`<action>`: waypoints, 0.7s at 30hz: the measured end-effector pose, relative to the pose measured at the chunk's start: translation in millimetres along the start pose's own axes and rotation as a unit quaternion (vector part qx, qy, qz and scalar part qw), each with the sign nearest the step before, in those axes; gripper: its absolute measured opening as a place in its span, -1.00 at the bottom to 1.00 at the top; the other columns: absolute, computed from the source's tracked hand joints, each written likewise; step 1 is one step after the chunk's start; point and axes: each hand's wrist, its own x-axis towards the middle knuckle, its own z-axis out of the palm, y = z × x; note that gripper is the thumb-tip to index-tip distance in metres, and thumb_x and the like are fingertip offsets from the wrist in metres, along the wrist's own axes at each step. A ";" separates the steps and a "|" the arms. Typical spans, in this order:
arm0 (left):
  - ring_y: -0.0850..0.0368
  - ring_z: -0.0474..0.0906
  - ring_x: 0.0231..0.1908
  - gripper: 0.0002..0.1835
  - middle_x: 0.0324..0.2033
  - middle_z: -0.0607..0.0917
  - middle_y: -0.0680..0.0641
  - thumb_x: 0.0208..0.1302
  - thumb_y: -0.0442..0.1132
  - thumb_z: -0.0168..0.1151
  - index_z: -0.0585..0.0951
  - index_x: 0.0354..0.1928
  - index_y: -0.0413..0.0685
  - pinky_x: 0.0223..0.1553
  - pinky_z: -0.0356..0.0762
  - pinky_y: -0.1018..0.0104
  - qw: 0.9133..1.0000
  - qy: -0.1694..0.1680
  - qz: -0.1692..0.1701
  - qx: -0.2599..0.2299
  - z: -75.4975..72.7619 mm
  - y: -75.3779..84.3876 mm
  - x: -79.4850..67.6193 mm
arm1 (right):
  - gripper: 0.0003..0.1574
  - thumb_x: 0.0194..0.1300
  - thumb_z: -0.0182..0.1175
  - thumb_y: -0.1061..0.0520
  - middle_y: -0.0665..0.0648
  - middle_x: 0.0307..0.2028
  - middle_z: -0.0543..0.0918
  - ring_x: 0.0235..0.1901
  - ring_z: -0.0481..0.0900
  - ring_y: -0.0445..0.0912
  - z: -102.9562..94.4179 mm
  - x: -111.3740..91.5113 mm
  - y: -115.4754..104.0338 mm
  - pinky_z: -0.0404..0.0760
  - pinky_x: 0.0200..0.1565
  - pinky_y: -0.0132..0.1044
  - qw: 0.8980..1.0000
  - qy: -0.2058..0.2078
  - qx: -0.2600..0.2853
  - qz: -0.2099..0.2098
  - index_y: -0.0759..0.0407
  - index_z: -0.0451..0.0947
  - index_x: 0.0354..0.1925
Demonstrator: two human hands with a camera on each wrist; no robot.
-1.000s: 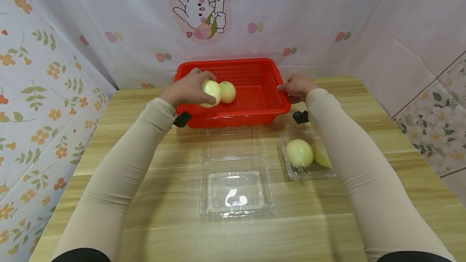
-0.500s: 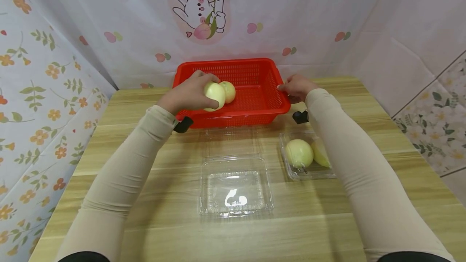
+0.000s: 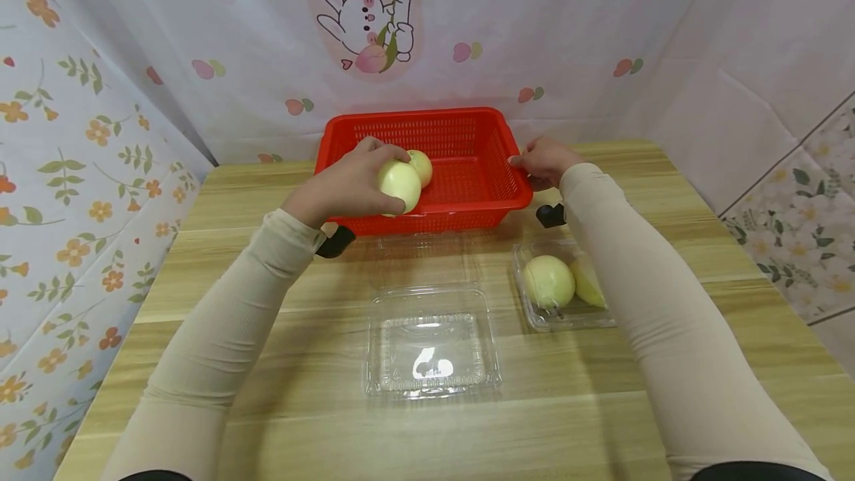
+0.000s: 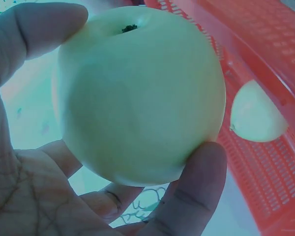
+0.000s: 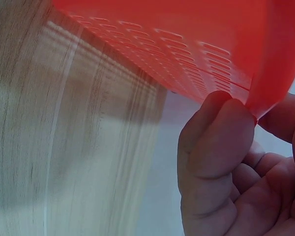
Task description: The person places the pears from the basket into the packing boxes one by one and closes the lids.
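Observation:
My left hand (image 3: 349,182) grips a pale yellow-green apple (image 3: 400,188) between thumb and fingers, over the front left of the red plastic basket (image 3: 427,219). In the left wrist view the held apple (image 4: 142,98) shows a dark spot in its dimple, with the fingertips spread around its sides. A second pale apple (image 3: 420,168) lies inside the basket, partly hidden behind the held one. At the basket's right side, my right hand (image 3: 549,162) pinches the rim; the right wrist view shows thumb and fingers on the red rim (image 5: 280,54).
An open clear plastic clamshell box (image 3: 433,351) lies in front of the basket, lid toward it. To its right, another clear container (image 3: 568,324) holds pale round fruit (image 3: 550,282), partly covered by my right sleeve. A patterned cloth (image 3: 467,21) hangs behind the wooden table (image 3: 300,407).
My left hand has moved slightly right and toward me with the apple, from over the basket's inside to its front rim. The right hand stays on the rim.

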 end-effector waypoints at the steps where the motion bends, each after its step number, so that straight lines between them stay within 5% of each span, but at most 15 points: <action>1: -0.09 0.41 0.01 -0.30 0.19 0.30 -0.11 0.01 -0.10 0.39 0.42 0.26 0.07 -0.09 0.58 0.02 1.000 -0.002 0.002 -0.002 0.7 0.6 -1.2 | -0.55 0.50 0.07 0.03 0.32 -0.05 0.56 -0.33 0.70 0.01 0.2 0.1 0.0 0.71 -0.19 -0.14 1.000 0.000 -0.001 0.000 0.36 0.32 0.11; 21: -0.03 0.48 -0.03 -0.31 0.14 0.36 -0.07 -0.02 -0.12 0.44 0.47 0.24 0.09 -0.10 0.60 0.12 0.998 -0.008 0.057 -0.020 19.8 26.3 -24.3 | -0.61 0.50 0.07 0.02 0.29 -0.08 0.58 -0.34 0.67 -0.02 0.7 -2.5 0.3 0.70 -0.21 -0.16 1.000 -0.004 0.009 -0.002 0.32 0.35 0.04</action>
